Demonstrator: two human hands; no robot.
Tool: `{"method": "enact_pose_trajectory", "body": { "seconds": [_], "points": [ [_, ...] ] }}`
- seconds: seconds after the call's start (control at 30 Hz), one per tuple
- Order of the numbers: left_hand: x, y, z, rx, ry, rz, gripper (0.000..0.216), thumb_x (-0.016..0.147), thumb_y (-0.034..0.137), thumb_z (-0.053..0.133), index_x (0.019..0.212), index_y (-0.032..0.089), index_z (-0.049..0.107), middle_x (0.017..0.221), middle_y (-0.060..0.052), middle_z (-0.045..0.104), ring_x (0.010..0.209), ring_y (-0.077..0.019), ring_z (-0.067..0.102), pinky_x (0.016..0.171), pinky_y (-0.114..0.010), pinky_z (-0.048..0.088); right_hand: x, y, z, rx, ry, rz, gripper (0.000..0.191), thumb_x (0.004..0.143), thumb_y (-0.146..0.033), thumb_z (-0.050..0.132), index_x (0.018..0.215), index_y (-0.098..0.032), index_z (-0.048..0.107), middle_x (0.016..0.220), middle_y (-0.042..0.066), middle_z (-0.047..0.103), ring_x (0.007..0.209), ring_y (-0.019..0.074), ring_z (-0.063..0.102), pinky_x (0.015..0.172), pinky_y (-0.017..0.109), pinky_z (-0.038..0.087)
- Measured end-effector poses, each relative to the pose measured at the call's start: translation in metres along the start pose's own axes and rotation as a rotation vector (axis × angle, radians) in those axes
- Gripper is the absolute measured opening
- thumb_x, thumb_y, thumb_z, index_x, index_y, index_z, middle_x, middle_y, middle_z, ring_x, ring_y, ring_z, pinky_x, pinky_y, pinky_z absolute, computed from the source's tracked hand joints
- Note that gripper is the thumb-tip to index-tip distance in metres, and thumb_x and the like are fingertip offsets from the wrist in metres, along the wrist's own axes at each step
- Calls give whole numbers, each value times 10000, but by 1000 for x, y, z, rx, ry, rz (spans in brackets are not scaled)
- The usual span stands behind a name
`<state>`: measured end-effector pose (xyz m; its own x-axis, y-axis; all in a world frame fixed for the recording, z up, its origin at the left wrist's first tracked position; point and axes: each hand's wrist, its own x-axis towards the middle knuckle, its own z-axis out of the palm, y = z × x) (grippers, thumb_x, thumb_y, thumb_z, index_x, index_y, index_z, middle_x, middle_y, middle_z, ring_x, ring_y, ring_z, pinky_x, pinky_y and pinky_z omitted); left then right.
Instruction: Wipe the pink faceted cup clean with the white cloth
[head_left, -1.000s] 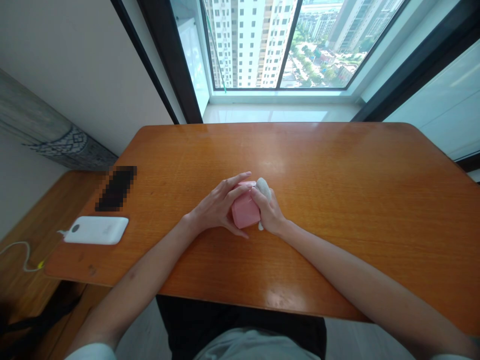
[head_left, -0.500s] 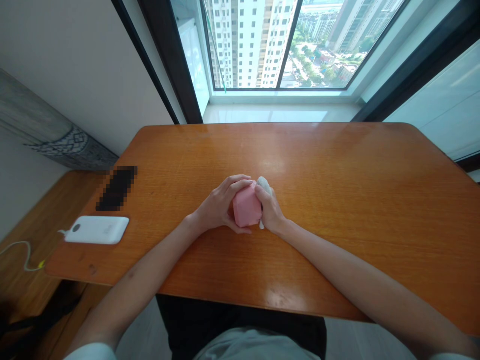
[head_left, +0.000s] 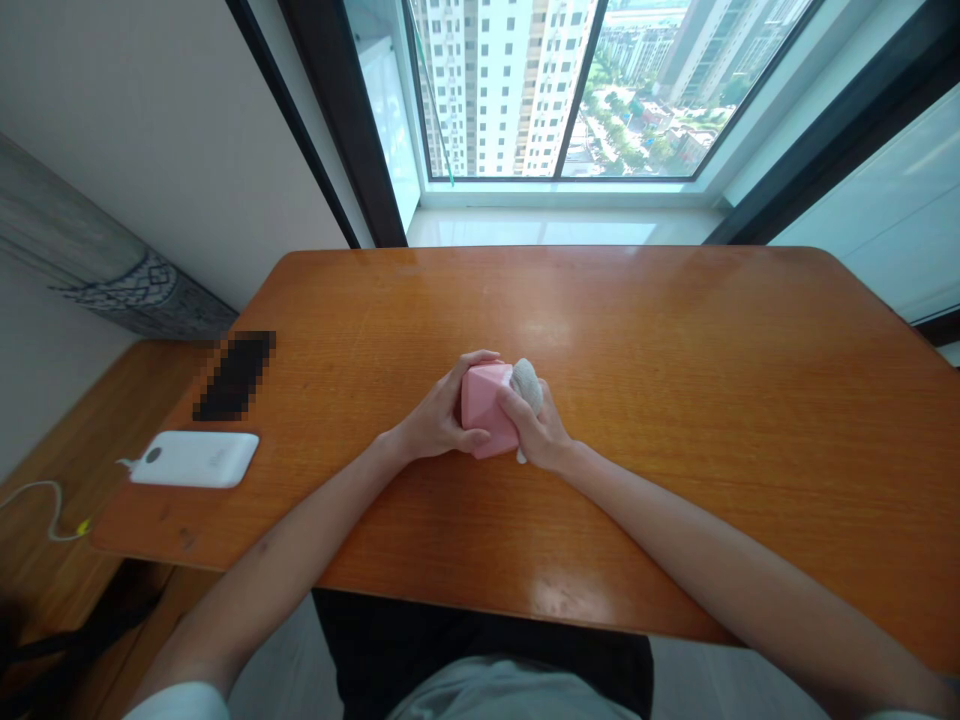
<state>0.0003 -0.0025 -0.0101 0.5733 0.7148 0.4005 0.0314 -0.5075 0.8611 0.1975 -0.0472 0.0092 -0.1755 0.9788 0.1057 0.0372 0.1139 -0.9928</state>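
Observation:
A small pink block-like object (head_left: 484,395) with flat, angled faces is held between my hands, over the table near its front edge. My left hand (head_left: 441,415) wraps its left side, fingers over the far edge and thumb on the near face. In my right hand (head_left: 544,437) a bunched grey-white cloth (head_left: 527,383) presses against the object's right side. The right thumb lies across the pink face, and a bit of cloth pokes out below that hand. Whether the object is hollow cannot be made out.
The brown wooden table (head_left: 675,400) stretches toward a window (head_left: 577,90). On its left side lie a white flat device (head_left: 195,460) with a cable and a dark, pixelated item (head_left: 236,375). A gathered curtain (head_left: 112,250) hangs at the left wall.
The pink object has turned in my hands and shifted slightly left. My right thumb has moved down onto its face, my left thumb has come up, and more of the cloth shows.

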Motion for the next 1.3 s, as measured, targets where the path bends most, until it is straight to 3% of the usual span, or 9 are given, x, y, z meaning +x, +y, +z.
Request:
{"method": "enact_pose_trajectory", "body": {
  "seconds": [0.13, 0.23, 0.37, 0.53, 0.63, 0.77, 1.0, 1.17, 1.3],
  "points": [
    [1, -7, -7, 140, 18, 196, 1189, 718, 928, 824, 1659, 325, 420, 1639, -175, 518, 1510, -426, 542, 1268, -649, 478, 1, 2, -1, -14, 6, -17, 607, 963, -780, 606, 719, -235, 497, 623, -42, 423, 554, 106, 366, 443, 225, 292],
    [1, -10, -15, 275, -60, 316, 1399, 569, 895, 939, 1721, 377, 339, 1723, -189, 444, 1580, -464, 484, 1282, -699, 462, 1, 4, -2, 1, -1, -17, 574, 984, -734, 620, 735, -230, 503, 637, -44, 440, 572, 106, 379, 474, 230, 309],
    [0, -8, -20, 392, -95, 344, 1542, 501, 853, 991, 1764, 376, 246, 1775, -219, 377, 1588, -475, 492, 1263, -699, 495, 1, 4, -2, 10, 16, -21, 538, 978, -714, 638, 775, -226, 541, 656, -43, 478, 597, 115, 409, 516, 244, 353],
    [0, -5, -20, 525, -109, 377, 1414, 612, 813, 977, 1749, 356, 272, 1761, -213, 419, 1570, -446, 526, 1253, -654, 528, 4, -1, 0, 36, 31, 23, 512, 954, -727, 625, 840, -229, 594, 689, -19, 575, 620, 140, 495, 567, 271, 434],
    [0, -4, -18, 565, -84, 387, 1317, 683, 782, 960, 1725, 311, 306, 1703, -222, 486, 1545, -426, 555, 1243, -628, 545, 6, -3, 0, 51, 58, 26, 532, 940, -744, 625, 800, -236, 557, 678, -27, 539, 611, 135, 472, 550, 267, 414],
    [1, -1, -15, 538, -64, 355, 1277, 670, 761, 974, 1686, 317, 341, 1640, -203, 536, 1503, -419, 592, 1220, -624, 567, 6, -1, 0, 59, 63, 48, 553, 962, -750, 593, 758, -246, 488, 632, -47, 460, 575, 124, 421, 521, 257, 380],
    [4, 4, -11, 365, -25, 271, 1284, 584, 699, 1033, 1635, 320, 403, 1556, -179, 578, 1431, -426, 619, 1187, -622, 570, 4, 6, -1, 78, 83, 22, 555, 953, -759, 629, 794, -241, 508, 662, -40, 486, 582, 121, 428, 490, 237, 359],
    [3, 6, -9, 192, -44, 15, 1123, 680, 742, 939, 1572, 264, 452, 1423, -149, 657, 1140, -323, 726, 964, -474, 646, 2, 0, 0, 35, 52, 84, 614, 936, -839, 601, 799, -245, 527, 640, -34, 470, 545, 126, 418, 415, 232, 327],
    [2, 4, -9, 112, -45, -54, 1109, 692, 786, 904, 1561, 255, 467, 1422, -150, 661, 1142, -317, 715, 971, -459, 624, 3, -6, 1, 22, 61, 81, 637, 939, -863, 570, 797, -242, 534, 626, -28, 477, 545, 128, 431, 399, 223, 328]
  ]
}}
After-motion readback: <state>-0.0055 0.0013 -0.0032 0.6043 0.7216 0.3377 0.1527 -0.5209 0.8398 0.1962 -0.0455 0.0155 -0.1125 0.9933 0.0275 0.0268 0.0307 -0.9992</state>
